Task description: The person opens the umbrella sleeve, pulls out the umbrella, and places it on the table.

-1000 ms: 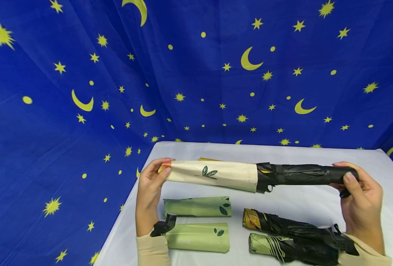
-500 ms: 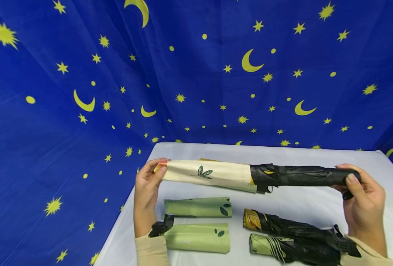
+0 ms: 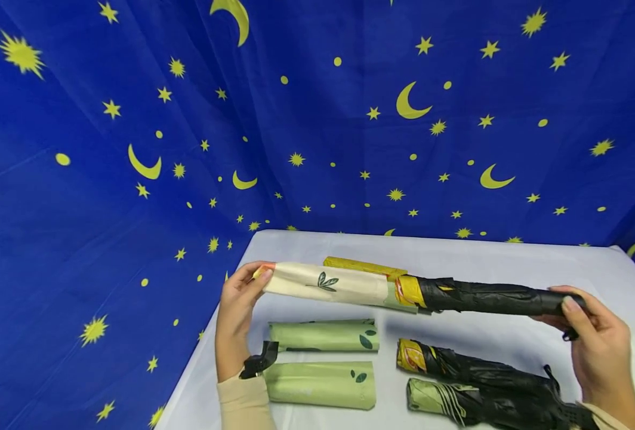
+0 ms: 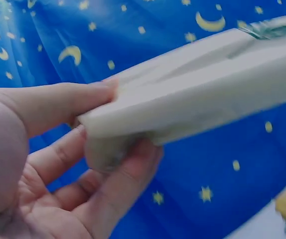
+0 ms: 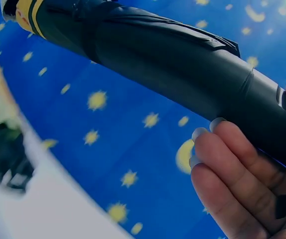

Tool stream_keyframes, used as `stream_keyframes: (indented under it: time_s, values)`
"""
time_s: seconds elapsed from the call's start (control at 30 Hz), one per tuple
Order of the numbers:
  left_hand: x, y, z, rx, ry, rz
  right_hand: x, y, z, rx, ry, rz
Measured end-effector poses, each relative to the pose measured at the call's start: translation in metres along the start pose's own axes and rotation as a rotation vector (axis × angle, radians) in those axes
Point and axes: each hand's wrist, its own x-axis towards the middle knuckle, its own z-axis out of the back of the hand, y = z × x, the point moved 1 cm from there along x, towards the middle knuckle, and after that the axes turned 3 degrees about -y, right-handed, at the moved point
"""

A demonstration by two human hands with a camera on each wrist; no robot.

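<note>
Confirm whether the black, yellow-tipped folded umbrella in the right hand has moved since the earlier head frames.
Yes. In the head view the held umbrella has shifted down, farther from the far edge of the white tabletop.

OK so we've got a backdrop [image 3: 344, 137] behind the table [image 3: 516, 263] and along its left. Over the tabletop, the left hand [image 3: 239, 295] has the held cover's [image 3: 301, 286] left end, the right hand [image 3: 599, 337] the held umbrella's [image 3: 489, 298] right end; they meet in between. Behind that cover we see a half-hidden strip [image 3: 357, 264]. Nearer us: far cover [image 3: 323, 335] and near cover [image 3: 323, 385] left, far umbrella [image 3: 478, 365] and near umbrella [image 3: 511, 407] right.
</note>
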Motion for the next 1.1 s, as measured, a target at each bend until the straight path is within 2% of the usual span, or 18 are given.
stream_keyframes:
  time_s: [0.1, 0.2, 0.27, 0.37, 0.43, 0.5, 0.6, 0.7, 0.77, 0.83, 0.93, 1.03, 1.07, 1.1]
  values:
    - [0.005, 0.015, 0.005, 0.104, -0.011, 0.127, -0.014, -0.009, 0.014, -0.181, -0.036, -0.134]
    - [0.009, 0.033, 0.012, 0.223, -0.026, 0.232, -0.027, -0.019, 0.027, -0.287, -0.015, -0.264]
    - [0.011, 0.044, 0.016, 0.346, -0.03, 0.287, -0.031, -0.024, 0.034, -0.349, 0.019, -0.344]
    - [0.01, 0.056, 0.021, 0.59, -0.015, 0.327, -0.033, -0.03, 0.04, -0.486, 0.079, -0.438]
    - [0.009, 0.062, 0.022, 0.743, 0.003, 0.339, -0.032, -0.032, 0.043, -0.641, 0.103, -0.469]
    - [0.008, 0.066, 0.022, 0.848, 0.016, 0.346, -0.031, -0.034, 0.046, -0.848, 0.155, -0.483]
    - [0.008, 0.071, 0.018, 0.912, 0.038, 0.337, -0.03, -0.034, 0.051, -1.12, 0.249, -0.483]
    - [0.009, 0.075, 0.011, 0.939, 0.088, 0.304, -0.027, -0.032, 0.051, -1.282, 0.382, -0.458]
    - [0.009, 0.076, 0.005, 0.946, 0.114, 0.298, -0.024, -0.032, 0.049, -1.325, 0.447, -0.437]
    - [0.01, 0.077, -0.003, 0.975, 0.111, 0.28, -0.02, -0.032, 0.045, -1.36, 0.492, -0.402]
    - [0.011, 0.081, -0.021, 1.026, 0.052, 0.178, -0.014, -0.032, 0.032, -1.388, 0.486, -0.338]
    - [0.013, 0.087, -0.046, 1.037, 0.003, 0.055, -0.005, -0.031, 0.001, -1.399, 0.444, -0.233]
    - [0.013, 0.089, -0.055, 1.035, 0.002, 0.025, -0.002, -0.033, -0.013, -1.399, 0.435, -0.2]
    - [0.012, 0.091, -0.063, 1.022, 0.012, 0.02, 0.0, -0.035, -0.028, -1.394, 0.43, -0.178]
